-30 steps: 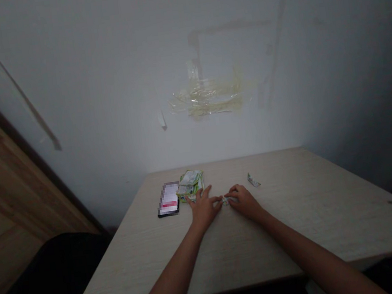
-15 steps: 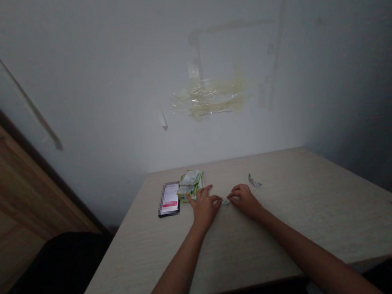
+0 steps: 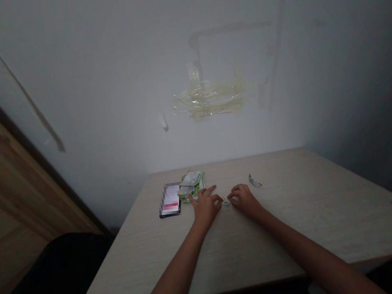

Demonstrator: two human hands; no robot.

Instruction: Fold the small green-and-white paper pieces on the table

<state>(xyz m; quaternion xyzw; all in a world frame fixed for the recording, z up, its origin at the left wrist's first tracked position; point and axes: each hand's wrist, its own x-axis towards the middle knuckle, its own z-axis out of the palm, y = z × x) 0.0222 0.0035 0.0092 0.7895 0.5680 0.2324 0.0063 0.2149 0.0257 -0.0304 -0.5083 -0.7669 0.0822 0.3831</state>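
Note:
Low over the table, a small whitish piece with green and blue print spans the gap between my hands; it looks like a bit of printed wrapper. My left hand pinches its left end between thumb and forefinger, the other fingers spread out. At the right end, my right hand pinches it too, with its remaining fingers curled. Just beyond my left hand lies a stack of green-and-white printed packets. A narrow twisted strip of similar wrapper rests past my right hand.
A phone with a blurred, lit screen lies left of the packets on the pale wooden table. Behind the table rises a grey wall with yellowed tape. A wooden panel and a dark shape stand at the left.
Both hands keep their pinch in almost the same place. The small printed piece between them has shifted very slightly, and the whole view has moved a little.

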